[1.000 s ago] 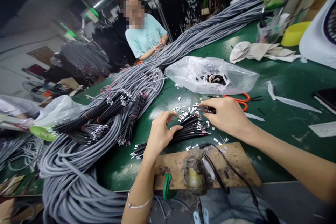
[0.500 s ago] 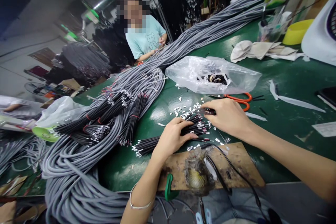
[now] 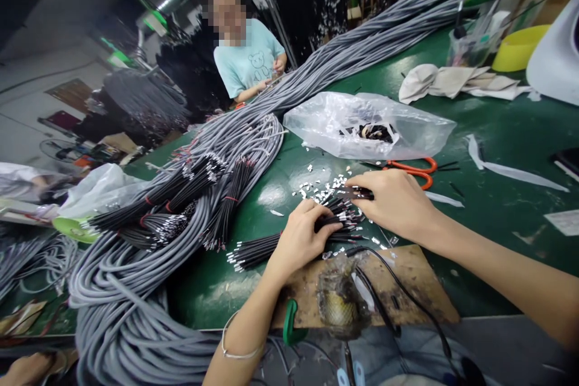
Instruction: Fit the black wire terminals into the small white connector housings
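Snugly, the right hand has its fingers pressed together on a dark, slender bunch. The left hand curls over thin, straight black wires lying on the glossy green counter; whether its fingers grip any, I cannot tell. Around sit tiny shiny bits, a stained wooden board and a crinkled clear bag.

1. Your one camera is worn on your head, facing forward and down across the green table.
2. Your left hand and right hand show near the lens, around mid-frame.
3. Your lap and the wooden board lie closest, along the bottom.
4. A co-worker across the table appears farther off, upper left of centre.
5. The background leans, so your view reads as rolled.
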{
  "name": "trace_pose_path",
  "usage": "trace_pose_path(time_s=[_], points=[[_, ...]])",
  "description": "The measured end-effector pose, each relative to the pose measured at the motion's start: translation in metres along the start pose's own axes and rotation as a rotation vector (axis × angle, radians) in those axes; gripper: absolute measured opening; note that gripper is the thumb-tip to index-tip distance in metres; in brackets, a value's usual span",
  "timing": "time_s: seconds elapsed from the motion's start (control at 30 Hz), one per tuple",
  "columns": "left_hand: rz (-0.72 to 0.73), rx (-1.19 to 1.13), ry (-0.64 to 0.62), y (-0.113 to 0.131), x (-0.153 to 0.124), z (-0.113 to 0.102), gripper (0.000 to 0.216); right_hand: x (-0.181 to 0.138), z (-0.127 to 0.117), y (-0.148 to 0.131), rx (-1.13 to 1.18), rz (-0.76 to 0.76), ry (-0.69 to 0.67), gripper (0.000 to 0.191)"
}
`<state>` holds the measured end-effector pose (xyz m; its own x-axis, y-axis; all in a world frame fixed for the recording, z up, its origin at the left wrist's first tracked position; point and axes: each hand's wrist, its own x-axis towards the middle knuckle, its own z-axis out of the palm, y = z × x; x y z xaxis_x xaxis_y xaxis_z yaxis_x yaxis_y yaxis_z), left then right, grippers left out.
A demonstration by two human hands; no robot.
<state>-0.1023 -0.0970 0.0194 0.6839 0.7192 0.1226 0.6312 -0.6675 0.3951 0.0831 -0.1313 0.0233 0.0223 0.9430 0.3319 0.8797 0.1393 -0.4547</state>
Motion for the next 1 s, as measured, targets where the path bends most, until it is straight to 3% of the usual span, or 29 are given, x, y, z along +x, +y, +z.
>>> trace_pose_path(time_s=[0.17, 0.47, 0.6, 0.7, 1.0], points=[[-0.007, -0.048, 0.058, -0.004, 0.003, 0.001, 0.014, -0.001, 0.001, 0.001, 0.041, -0.032, 0.009, 0.021], [0.006, -0.055, -0.06, -0.004, 0.002, -0.001, 0.016, -0.002, -0.001, -0.003, 0.104, -0.033, 0.005, 0.021], [0.006, 0.034, -0.024, -0.004, 0.001, 0.004, 0.015, -0.002, -0.001, -0.003, 0.106, -0.04, 0.017, 0.019], [0.027, 0.08, 0.023, -0.006, 0.0, 0.008, 0.016, -0.003, -0.001, -0.002, 0.102, -0.043, 0.023, 0.019], [0.139, 0.079, -0.022, -0.003, -0.006, 0.005, 0.011, -0.003, -0.005, -0.003, 0.056, -0.011, 0.037, 0.02]])
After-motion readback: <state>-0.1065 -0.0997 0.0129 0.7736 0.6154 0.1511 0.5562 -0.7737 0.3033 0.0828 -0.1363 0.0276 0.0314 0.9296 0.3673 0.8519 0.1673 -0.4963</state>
